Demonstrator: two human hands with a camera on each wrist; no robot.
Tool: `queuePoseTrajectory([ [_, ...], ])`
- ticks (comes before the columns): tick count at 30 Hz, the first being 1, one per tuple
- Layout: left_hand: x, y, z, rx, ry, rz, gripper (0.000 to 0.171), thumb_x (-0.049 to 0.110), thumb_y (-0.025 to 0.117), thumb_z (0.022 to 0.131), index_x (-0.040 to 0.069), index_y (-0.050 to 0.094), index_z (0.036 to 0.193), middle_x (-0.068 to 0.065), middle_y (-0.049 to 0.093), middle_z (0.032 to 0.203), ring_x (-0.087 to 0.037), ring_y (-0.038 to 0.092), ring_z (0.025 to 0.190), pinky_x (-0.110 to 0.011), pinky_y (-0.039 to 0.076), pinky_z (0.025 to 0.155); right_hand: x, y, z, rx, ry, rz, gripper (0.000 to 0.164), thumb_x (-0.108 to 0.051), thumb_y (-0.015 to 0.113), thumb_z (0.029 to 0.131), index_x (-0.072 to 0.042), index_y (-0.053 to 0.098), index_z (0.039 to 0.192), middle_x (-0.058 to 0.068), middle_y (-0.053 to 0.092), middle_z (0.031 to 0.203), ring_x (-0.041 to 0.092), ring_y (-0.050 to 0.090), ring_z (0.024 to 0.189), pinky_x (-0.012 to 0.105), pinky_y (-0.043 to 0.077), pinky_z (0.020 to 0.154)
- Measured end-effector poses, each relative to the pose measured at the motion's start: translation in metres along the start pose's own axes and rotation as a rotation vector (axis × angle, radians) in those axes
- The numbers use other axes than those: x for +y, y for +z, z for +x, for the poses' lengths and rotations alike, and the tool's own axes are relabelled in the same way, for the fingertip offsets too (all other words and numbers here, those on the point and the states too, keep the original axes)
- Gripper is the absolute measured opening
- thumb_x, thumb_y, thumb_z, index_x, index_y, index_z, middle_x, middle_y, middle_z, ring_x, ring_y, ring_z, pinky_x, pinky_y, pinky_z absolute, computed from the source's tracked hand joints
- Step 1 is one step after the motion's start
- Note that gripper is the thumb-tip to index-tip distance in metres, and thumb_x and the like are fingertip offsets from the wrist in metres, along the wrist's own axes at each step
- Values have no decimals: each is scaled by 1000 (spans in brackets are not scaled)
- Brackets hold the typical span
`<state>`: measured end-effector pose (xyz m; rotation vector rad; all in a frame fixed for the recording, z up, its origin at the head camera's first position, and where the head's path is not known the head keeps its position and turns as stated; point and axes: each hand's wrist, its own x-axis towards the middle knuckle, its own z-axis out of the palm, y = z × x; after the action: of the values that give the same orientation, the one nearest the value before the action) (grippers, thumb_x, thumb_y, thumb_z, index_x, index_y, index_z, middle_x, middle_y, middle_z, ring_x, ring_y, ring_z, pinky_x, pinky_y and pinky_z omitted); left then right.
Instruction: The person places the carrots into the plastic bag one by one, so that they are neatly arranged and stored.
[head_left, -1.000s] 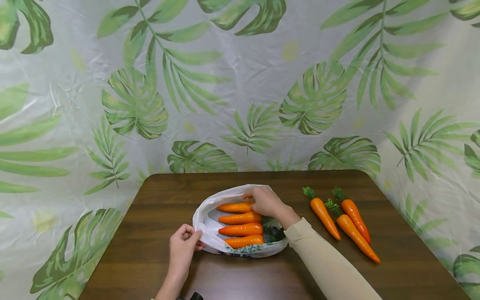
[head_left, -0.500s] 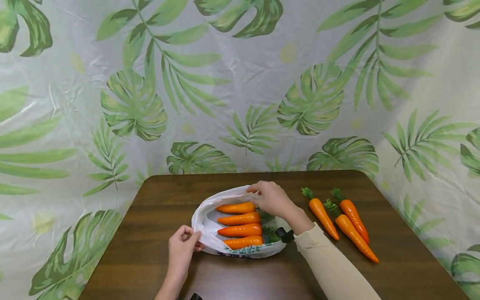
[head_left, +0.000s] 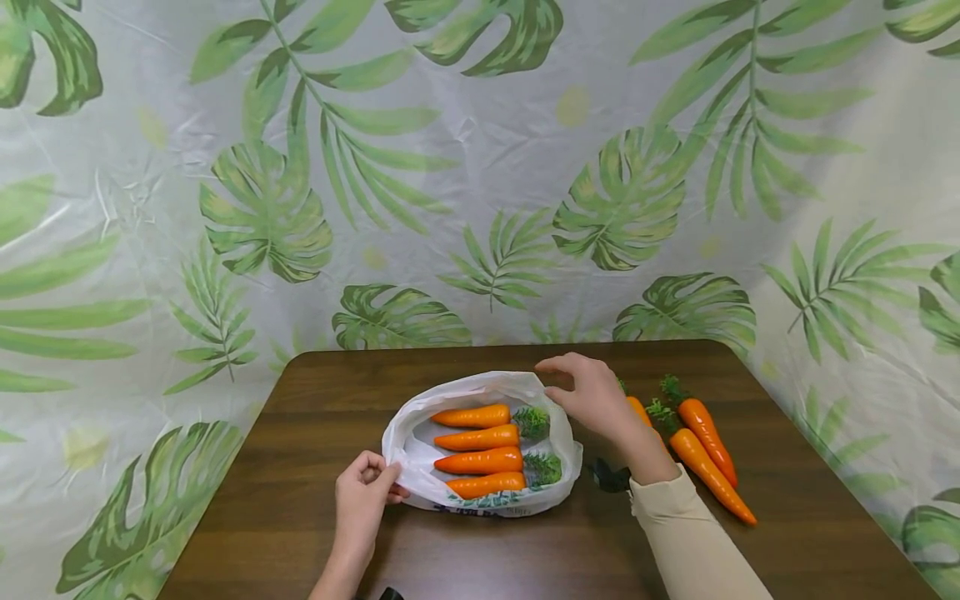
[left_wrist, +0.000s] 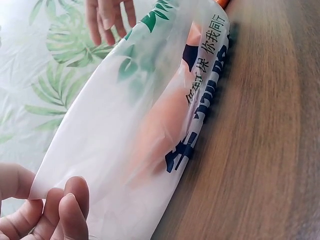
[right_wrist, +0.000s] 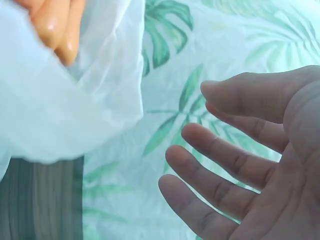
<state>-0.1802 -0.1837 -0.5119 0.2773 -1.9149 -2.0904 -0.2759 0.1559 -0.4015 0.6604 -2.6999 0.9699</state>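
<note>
Your left hand (head_left: 365, 492) pinches the left rim of the limp white plastic bag (head_left: 420, 479) on the brown wooden table (head_left: 300, 433); your right hand (head_left: 592, 396), fingers parted, holds nothing just beside its right rim. The bag should prove light, tearable. Glossy orange green-topped carrots (head_left: 480, 460), four inside, three to the right, look firm but slippery: grasp thick ends.

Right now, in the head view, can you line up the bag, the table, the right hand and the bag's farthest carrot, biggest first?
1. Table
2. Bag
3. Right hand
4. Farthest carrot
</note>
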Motion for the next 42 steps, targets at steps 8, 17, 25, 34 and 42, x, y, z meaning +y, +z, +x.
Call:
queuePoseTrajectory([
  [8,2,-1,0,10,26,-22,16,-7,70,86,-9,54,86,-16,62,66,-26,66,51,-31,57,49,25,-10,-22,73,63,-38,38,-17,76,91,-21,68,128,1,66,120,30,65,105,49,56,84],
  [17,2,0,-1,6,72,-39,16,-10,69,86,-12,53,85,-17,61,65,-26,65,49,-29,56,47,58,-17,-52,134,124,-88,43,-15,75,91,-18,65,133,10,65,125,32,65,103,52,55,79],
  [25,2,0,-2,8,75,-24,14,-13,67,84,-10,53,82,-14,59,63,-26,64,48,-29,55,46,80,-19,-75,173,195,-141,48,-14,75,89,-11,63,136,21,61,126,41,62,105,60,52,82],
  [34,2,0,-2,8,75,-19,14,-12,67,84,-10,53,82,-14,60,63,-25,64,48,-29,55,46,100,-13,-85,175,223,-173,51,-14,76,88,-8,61,136,24,59,124,42,62,100,58,53,78],
  [42,2,0,-2,6,75,-20,14,-11,68,84,-11,53,83,-15,60,64,-26,65,49,-30,56,47,112,-9,-91,142,259,-190,54,-15,77,86,-5,60,136,28,58,124,42,65,97,58,54,77],
])
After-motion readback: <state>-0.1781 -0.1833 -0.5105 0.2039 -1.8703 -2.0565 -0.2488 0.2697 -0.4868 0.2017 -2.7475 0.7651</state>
